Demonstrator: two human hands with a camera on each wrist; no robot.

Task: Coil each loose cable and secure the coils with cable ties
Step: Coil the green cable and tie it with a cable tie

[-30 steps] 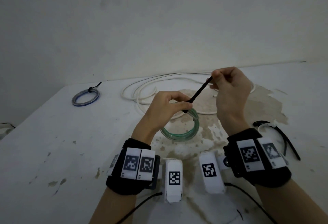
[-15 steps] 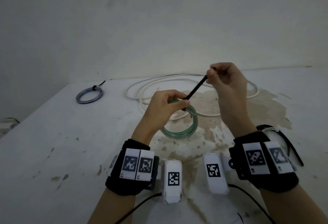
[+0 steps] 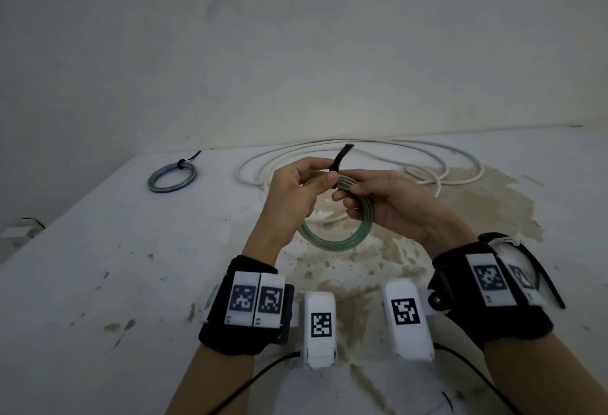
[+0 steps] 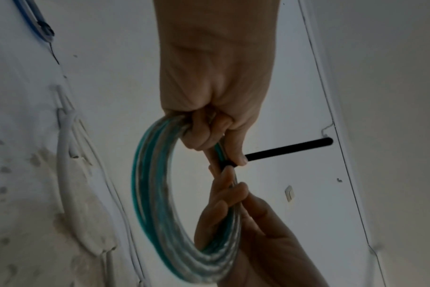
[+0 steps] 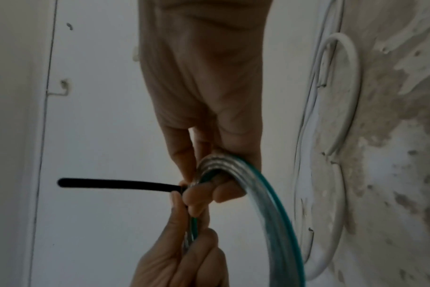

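Note:
A green and clear cable coil [image 3: 335,241] hangs between my two hands above the table. My left hand [image 3: 324,174] grips its top, thumb pressed where a black cable tie [image 3: 342,155] wraps the strands. The tie's free tail sticks up and away, with no hand on it. My right hand [image 3: 352,194] grips the coil just right of the tie. In the left wrist view the coil [image 4: 155,194] and the tie's tail [image 4: 287,148] show clearly. The right wrist view shows the coil [image 5: 270,213] and the tail [image 5: 115,183].
A long loose white cable [image 3: 427,164] sprawls on the stained white table [image 3: 98,283] behind my hands. A blue coil [image 3: 171,177], tied with a black tie, lies at the back left. Spare black ties [image 3: 539,278] lie by my right wrist. A wall stands close behind.
My right hand has let go of the tie's tail, which it was pulling up and to the right, and now grips the coil beside my left hand. The tail stands free.

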